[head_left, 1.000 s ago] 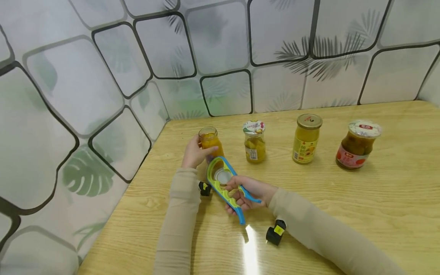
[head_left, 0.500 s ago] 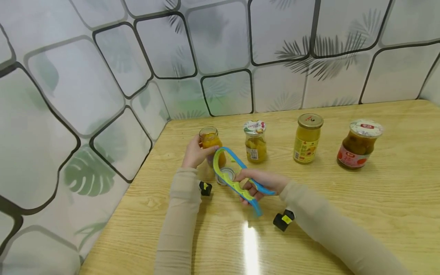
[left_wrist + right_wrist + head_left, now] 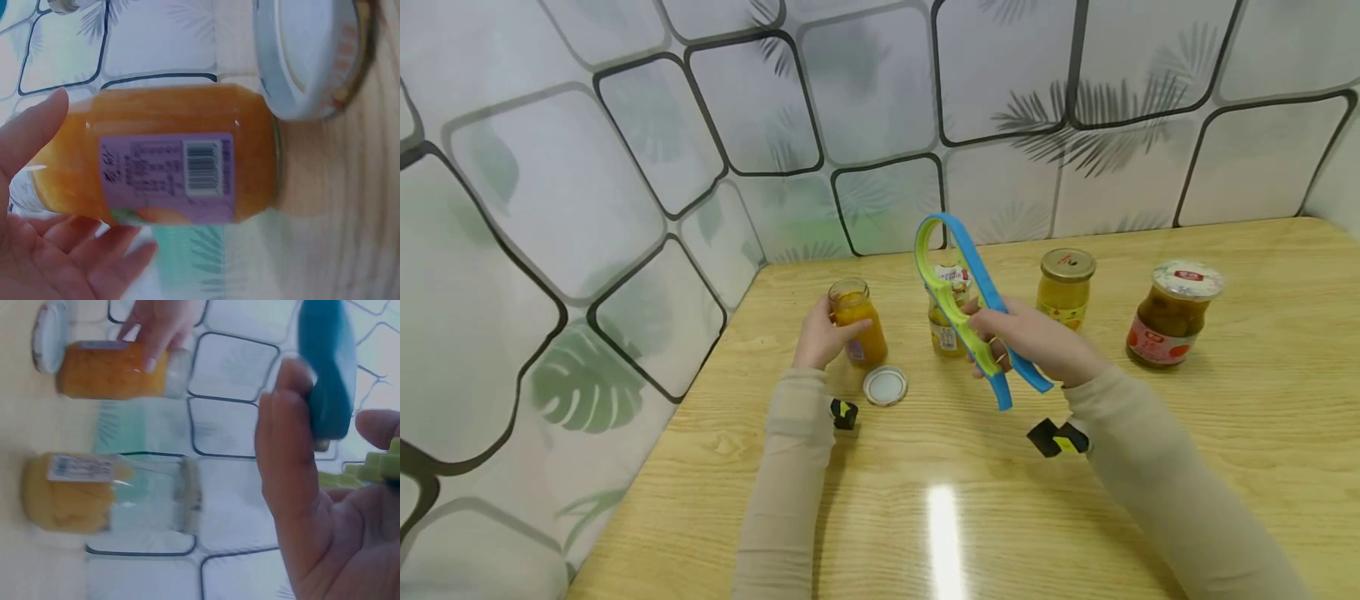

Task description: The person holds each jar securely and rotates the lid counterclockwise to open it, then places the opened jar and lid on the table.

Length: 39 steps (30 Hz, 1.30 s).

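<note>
My left hand (image 3: pixel 822 337) holds an open glass jar of orange fruit (image 3: pixel 867 333) upright on the table, thumb and fingers on either side near its top. The jar's purple label (image 3: pixel 165 178) faces the left wrist view. A metal lid (image 3: pixel 885 386) lies inside up just in front of the jar. Raised above the table, my right hand (image 3: pixel 1033 337) grips a blue and green jar opener (image 3: pixel 977 268) by its handles. The opener's loop overlaps a lidded jar of yellow fruit (image 3: pixel 946 339) in the head view. That jar (image 3: pixel 69 494) shows whole in the right wrist view.
Further right stand a gold-lidded yellow jar (image 3: pixel 1063 292), partly hidden behind my right hand, and a dark jar with a red label (image 3: pixel 1163 321). A patterned wall (image 3: pixel 880 92) closes off the table (image 3: pixel 865 517) at the back and left.
My right hand has lifted the jar opener up and to the right, from beside the open jar to in front of the yellow fruit jar. The lid is uncovered. My left hand keeps its hold.
</note>
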Tool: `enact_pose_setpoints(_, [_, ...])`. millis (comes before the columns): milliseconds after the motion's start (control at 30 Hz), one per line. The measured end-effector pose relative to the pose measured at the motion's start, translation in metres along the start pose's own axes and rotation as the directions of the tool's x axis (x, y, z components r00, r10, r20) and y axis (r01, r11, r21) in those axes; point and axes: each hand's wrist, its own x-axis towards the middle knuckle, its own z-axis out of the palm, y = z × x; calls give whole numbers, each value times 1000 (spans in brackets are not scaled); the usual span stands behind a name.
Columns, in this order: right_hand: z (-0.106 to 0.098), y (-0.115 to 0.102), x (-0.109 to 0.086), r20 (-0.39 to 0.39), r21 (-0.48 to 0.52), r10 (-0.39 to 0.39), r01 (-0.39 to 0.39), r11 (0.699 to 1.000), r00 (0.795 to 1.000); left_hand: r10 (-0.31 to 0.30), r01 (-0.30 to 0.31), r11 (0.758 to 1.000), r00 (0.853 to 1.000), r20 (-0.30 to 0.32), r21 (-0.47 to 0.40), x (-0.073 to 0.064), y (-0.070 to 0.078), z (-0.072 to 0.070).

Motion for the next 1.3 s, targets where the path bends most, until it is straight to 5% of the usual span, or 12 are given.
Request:
enact_pose_setpoints(133, [-7,-14,-16,-173,-55,-133,125,991,976,-18,14,996,999,-43,-92,-6,14,-1])
enact_pose_setpoints(267, [-16,-22,-30,-248,-112,-215,192,975,945,77,-98,988,982,-172,-117,-12,34,4])
enact_pose_setpoints(433, [-23,-26,-41,-277,-240,-269,205,949,923,198,-231,968,945,-259,-102,-18,53,17])
enact_pose_setpoints(633, [-25,-26,-46,-327,-308,-269,167,937,906,284,-322,941,920,-270,-108,-23,67,39])
enact_pose_setpoints(733, [-26,-27,-47,-343,-334,-281,163,928,896,290,-325,938,926,-241,-122,-24,71,52])
enact_pose_setpoints(1033, [-30,-29,-50,-364,-358,-299,165,919,882,191,-202,973,976,-103,-113,-13,70,92])
enact_pose_setpoints(1300, [-34,-31,-54,-368,-346,-315,186,920,875,153,-155,981,988,-23,-121,-9,64,112])
